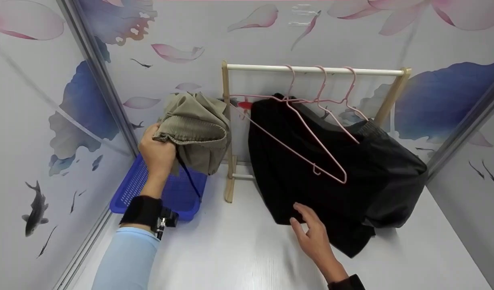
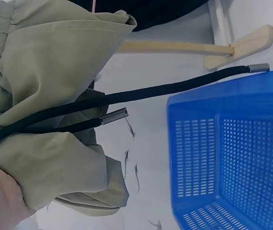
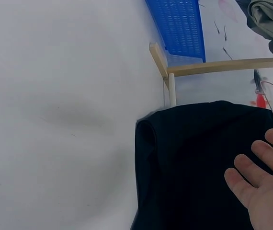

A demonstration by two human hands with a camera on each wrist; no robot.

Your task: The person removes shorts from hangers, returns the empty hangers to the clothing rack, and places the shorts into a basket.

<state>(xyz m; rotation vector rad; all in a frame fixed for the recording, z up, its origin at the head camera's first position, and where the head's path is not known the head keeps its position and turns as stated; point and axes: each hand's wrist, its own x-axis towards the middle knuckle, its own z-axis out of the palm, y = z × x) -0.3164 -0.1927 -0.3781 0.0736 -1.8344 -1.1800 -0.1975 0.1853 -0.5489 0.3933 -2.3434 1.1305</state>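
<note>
The left hand (image 1: pixel 156 151) grips a soft khaki garment (image 1: pixel 202 157) by its gathered elastic waistband (image 1: pixel 186 129), which gapes in an oval; the cloth bunches in loose folds above the blue basket (image 2: pixel 196 153), left of the rack. A black cord (image 2: pixel 127 97) with ribbed metal tips dangles from it. The right hand (image 1: pixel 313 237) has a wide grip, fingers parted, near the lower edge of matte black clothes (image 1: pixel 287 193) on slim pink hangers (image 1: pixel 293 76). The rack (image 1: pixel 263 68) joins pale wooden legs to a white rail. The basket is perforated plastic. The tabletop (image 1: pixel 230 241) is white and glossy; the far wall (image 1: pixel 214 36) carries printed petals.
</note>
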